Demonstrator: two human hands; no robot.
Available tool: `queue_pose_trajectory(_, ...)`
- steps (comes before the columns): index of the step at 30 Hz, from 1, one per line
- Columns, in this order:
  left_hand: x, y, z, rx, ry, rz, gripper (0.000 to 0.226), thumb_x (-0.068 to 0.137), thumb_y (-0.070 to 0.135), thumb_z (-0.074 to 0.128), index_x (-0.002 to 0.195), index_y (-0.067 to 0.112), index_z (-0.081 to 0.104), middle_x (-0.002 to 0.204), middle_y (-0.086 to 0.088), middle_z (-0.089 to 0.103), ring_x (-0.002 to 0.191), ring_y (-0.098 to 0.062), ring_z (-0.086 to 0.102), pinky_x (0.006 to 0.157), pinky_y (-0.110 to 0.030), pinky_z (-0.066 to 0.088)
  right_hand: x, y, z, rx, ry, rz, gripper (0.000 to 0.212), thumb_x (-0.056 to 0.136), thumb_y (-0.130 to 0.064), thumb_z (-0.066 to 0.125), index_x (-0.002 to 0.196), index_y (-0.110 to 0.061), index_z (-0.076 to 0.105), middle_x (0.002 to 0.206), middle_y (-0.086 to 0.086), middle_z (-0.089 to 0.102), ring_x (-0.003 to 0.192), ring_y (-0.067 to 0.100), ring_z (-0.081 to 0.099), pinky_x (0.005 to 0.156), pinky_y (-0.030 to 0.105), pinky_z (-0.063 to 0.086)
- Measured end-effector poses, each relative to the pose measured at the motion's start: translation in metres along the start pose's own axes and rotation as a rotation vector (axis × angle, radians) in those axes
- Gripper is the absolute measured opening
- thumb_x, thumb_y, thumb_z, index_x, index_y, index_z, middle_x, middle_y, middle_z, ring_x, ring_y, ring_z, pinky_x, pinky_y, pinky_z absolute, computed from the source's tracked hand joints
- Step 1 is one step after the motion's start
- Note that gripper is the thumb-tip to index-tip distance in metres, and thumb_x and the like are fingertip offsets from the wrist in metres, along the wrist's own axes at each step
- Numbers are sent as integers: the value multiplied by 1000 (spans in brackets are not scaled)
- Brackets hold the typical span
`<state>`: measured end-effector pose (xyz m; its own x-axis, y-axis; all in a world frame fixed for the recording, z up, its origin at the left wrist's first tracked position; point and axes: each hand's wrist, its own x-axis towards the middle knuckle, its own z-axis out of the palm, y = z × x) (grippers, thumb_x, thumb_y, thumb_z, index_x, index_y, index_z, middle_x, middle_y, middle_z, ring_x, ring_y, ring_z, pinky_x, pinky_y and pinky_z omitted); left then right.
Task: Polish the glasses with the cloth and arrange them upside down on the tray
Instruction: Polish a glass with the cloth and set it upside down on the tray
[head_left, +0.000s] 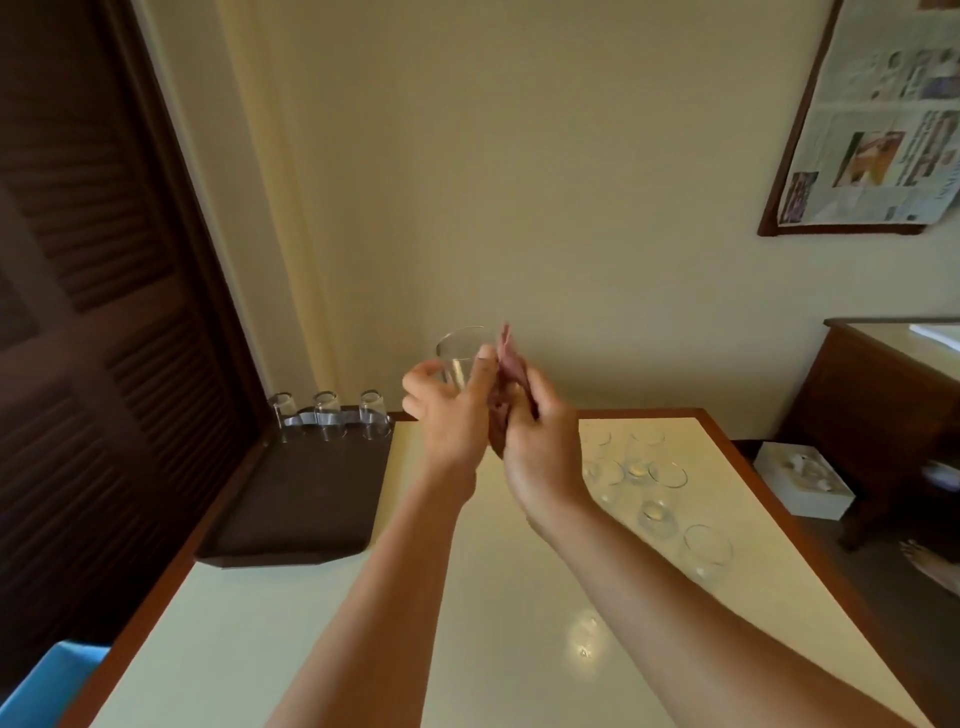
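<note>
Gripping a clear round drinking glass (460, 358) raised above the cream wood-edged table (322, 623), the left hand (449, 410) steadies it for wiping while the right hand (540, 436) pinches a bunched pinkish-brown cloth (506, 374) beside it, apart from the dark brown tray (301, 499) on the table's left.

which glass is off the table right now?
The glass gripped in the left hand, raised next to the cloth in the right hand. All others stand on the tray or the table.
</note>
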<state>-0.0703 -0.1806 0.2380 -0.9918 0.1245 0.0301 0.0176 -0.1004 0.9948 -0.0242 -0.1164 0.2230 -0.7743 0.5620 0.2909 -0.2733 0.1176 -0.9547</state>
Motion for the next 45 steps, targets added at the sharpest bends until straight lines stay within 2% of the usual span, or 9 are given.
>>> queue_pose_trajectory(5,21,6,-41,-71,-12,-28,44,98,50,53,89,10,69,84,-9,74,79,-22,67,83,-36,53,24,4,51,224,30,68,37,109,-19,40,130,-40,63,101,-3,75,93,11,67,86,36,58)
queue_pose_trajectory(9,47,13,-71,-52,27,-26,98,66,91,66,126,15,55,134,-26,57,124,-45,60,105,-66,49,23,5,97,117,27,7,32,108,-24,42,132,-30,63,104,-6,74,89,9,70,82,35,58)
queue_pose_trajectory(12,74,17,-106,-50,188,22,84,65,87,71,120,25,54,123,-14,66,112,-35,70,95,-56,59,0,15,137,61,-127,-33,39,104,-38,42,140,-48,53,127,-9,70,115,15,69,98,44,58)
queue_pose_trajectory(15,95,20,-135,-82,16,-41,53,84,61,54,96,14,74,102,-15,76,94,-30,70,89,-49,55,37,4,177,227,19,59,31,105,-38,42,124,-52,62,121,0,71,110,25,69,95,41,57)
queue_pose_trajectory(19,124,19,-161,42,-24,-65,84,73,73,69,136,22,48,132,-5,42,122,-24,52,105,-48,50,61,7,217,229,90,134,27,107,-28,46,112,-38,71,99,-8,76,92,15,72,90,41,58)
queue_pose_trajectory(23,156,11,-200,-110,183,2,68,75,55,83,121,12,57,115,-16,71,97,-26,76,89,-51,63,31,20,257,-1,-91,35,32,107,-25,46,116,-51,62,108,-16,73,102,6,71,89,31,60)
queue_pose_trajectory(29,183,-14,-235,-213,89,-204,69,57,58,86,108,13,74,106,-14,79,102,-32,77,92,-50,63,61,46,304,-21,9,123,28,107,-19,46,120,-28,70,109,-3,75,97,11,73,85,32,62)
queue_pose_trajectory(37,231,-71,-275,-172,286,-152,51,68,72,81,96,39,53,120,-13,63,111,-34,69,98,-57,57,68,106,345,533,167,1011,39,105,-31,39,117,-13,72,120,19,71,114,36,66,105,55,49)
queue_pose_trajectory(45,337,-130,-352,214,141,-587,73,61,26,91,122,18,52,121,-16,68,99,-30,72,85,-52,63,87,156,348,321,177,1022,20,103,-12,53,99,-5,71,119,19,71,113,33,70,104,45,54)
